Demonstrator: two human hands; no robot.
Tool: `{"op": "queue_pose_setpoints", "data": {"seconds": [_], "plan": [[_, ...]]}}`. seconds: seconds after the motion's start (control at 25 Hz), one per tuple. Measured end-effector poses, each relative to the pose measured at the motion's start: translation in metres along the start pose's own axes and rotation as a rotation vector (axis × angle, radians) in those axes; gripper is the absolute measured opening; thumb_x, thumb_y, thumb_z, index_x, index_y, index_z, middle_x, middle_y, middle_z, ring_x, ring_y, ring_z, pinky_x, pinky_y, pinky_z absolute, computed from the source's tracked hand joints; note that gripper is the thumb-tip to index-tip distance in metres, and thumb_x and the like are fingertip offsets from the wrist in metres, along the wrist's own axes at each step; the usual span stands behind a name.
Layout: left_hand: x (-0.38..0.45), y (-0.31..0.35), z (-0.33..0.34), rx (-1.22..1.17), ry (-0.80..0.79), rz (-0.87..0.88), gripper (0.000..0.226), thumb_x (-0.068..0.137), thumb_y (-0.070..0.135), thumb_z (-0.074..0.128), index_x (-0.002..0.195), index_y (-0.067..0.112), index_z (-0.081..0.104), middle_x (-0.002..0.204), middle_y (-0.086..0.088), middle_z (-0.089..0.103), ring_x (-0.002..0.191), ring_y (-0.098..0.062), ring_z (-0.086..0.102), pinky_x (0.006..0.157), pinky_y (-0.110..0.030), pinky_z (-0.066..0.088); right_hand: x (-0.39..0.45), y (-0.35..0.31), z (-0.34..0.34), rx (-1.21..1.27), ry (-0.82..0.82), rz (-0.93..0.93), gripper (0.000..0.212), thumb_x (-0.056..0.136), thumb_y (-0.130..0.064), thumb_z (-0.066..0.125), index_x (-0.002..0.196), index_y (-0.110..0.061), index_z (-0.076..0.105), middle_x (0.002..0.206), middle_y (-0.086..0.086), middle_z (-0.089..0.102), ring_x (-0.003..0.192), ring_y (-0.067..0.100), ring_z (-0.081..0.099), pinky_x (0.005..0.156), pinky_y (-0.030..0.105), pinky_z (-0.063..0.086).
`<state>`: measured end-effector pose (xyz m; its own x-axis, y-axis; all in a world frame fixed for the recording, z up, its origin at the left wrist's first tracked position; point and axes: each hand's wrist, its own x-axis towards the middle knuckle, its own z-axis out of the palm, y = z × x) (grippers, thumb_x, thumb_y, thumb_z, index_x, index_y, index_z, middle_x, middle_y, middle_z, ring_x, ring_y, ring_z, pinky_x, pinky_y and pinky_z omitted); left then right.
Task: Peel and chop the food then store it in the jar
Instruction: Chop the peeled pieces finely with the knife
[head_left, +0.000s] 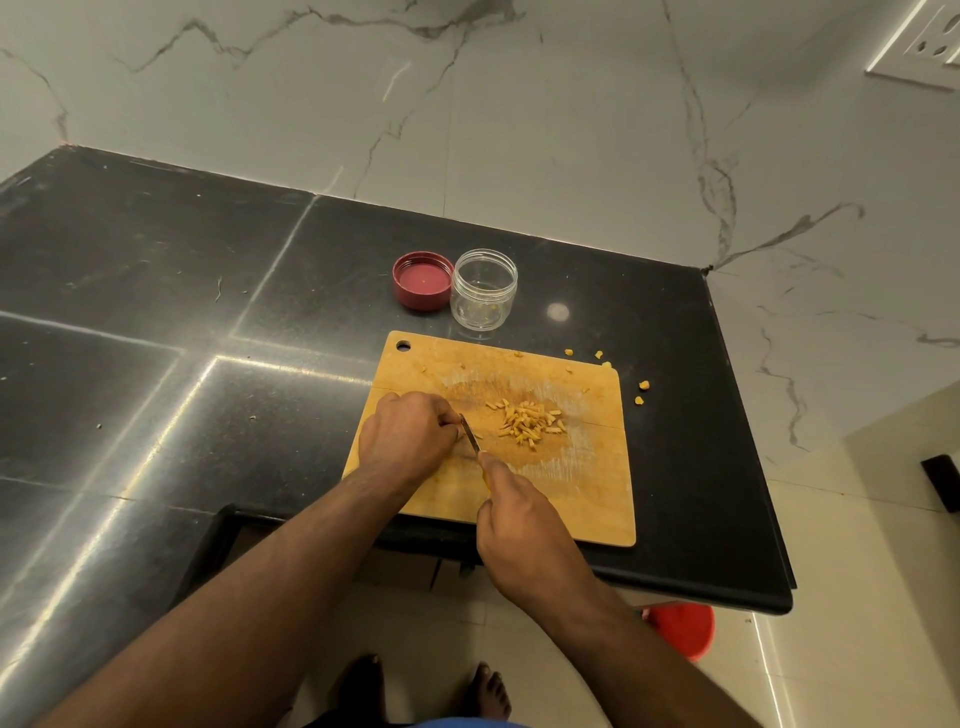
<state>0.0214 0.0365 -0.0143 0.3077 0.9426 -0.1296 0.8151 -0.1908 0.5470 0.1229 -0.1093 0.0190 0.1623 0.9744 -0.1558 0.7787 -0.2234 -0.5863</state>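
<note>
A wooden cutting board (587, 499) lies on the black counter near its front edge. A small heap of chopped yellow food pieces (527, 422) sits in the middle of the board. My left hand (410, 436) is curled over a piece of food at the board's left, and that piece is hidden under the fingers. My right hand (524, 530) grips a yellow-handled knife (471, 435), whose blade points up against the left fingertips. Behind the board stands an open clear jar (484, 289) with a few bits in it. Its red lid (422, 280) lies upturned to the left.
Stray yellow bits (643, 385) lie on the black counter (208, 291) off the board's right edge. The counter ends just right of the board. A marble wall rises behind. A red bucket (683, 629) stands on the tiled floor below.
</note>
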Motion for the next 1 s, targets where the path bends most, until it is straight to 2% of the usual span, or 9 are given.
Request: {"op": "queue_pose_setpoints", "data": {"seconds": [0.12, 0.32, 0.52, 0.72, 1.0], "plan": [[-0.001, 0.001, -0.002, 0.031, 0.012, -0.003, 0.011, 0.089, 0.039, 0.068, 0.093, 0.033, 0.077, 0.09, 0.016, 0.071, 0.094, -0.014, 0.06, 0.074, -0.041, 0.057, -0.006, 0.001, 0.002, 0.013, 0.0, 0.009, 0.053, 0.103, -0.02, 0.035, 0.154, -0.023, 0.023, 0.141, 0.003, 0.049, 0.122, 0.015, 0.049, 0.103, 0.03, 0.043], [-0.002, 0.001, -0.003, 0.023, 0.006, 0.003, 0.011, 0.089, 0.038, 0.068, 0.095, 0.033, 0.076, 0.091, 0.015, 0.071, 0.096, -0.015, 0.06, 0.074, -0.04, 0.057, -0.035, 0.004, -0.001, 0.048, 0.021, 0.009, 0.053, 0.104, -0.02, 0.036, 0.154, -0.026, 0.023, 0.137, -0.003, 0.049, 0.111, 0.007, 0.051, 0.091, 0.016, 0.042], [-0.003, 0.003, -0.006, 0.057, 0.037, 0.02, 0.012, 0.088, 0.041, 0.069, 0.094, 0.033, 0.076, 0.092, 0.015, 0.07, 0.101, -0.013, 0.056, 0.076, -0.037, 0.053, -0.027, 0.005, -0.006, 0.056, 0.062, 0.0, 0.052, 0.103, -0.019, 0.036, 0.154, -0.023, 0.024, 0.143, -0.002, 0.048, 0.122, 0.008, 0.048, 0.096, 0.015, 0.037], [-0.004, -0.001, -0.005, 0.046, 0.014, 0.024, 0.013, 0.088, 0.039, 0.067, 0.096, 0.036, 0.077, 0.091, 0.017, 0.072, 0.097, -0.015, 0.06, 0.077, -0.041, 0.056, -0.015, 0.002, -0.001, 0.036, 0.031, -0.002, 0.053, 0.103, -0.019, 0.036, 0.155, -0.023, 0.025, 0.147, -0.001, 0.045, 0.13, 0.01, 0.044, 0.106, 0.023, 0.039], [-0.001, 0.0, -0.007, 0.016, -0.011, -0.005, 0.011, 0.087, 0.037, 0.068, 0.09, 0.034, 0.078, 0.088, 0.019, 0.072, 0.094, -0.014, 0.061, 0.077, -0.042, 0.057, -0.002, -0.003, 0.003, 0.001, 0.001, 0.003, 0.053, 0.102, -0.018, 0.034, 0.154, -0.023, 0.023, 0.139, 0.004, 0.05, 0.119, 0.018, 0.051, 0.099, 0.031, 0.044]]}}
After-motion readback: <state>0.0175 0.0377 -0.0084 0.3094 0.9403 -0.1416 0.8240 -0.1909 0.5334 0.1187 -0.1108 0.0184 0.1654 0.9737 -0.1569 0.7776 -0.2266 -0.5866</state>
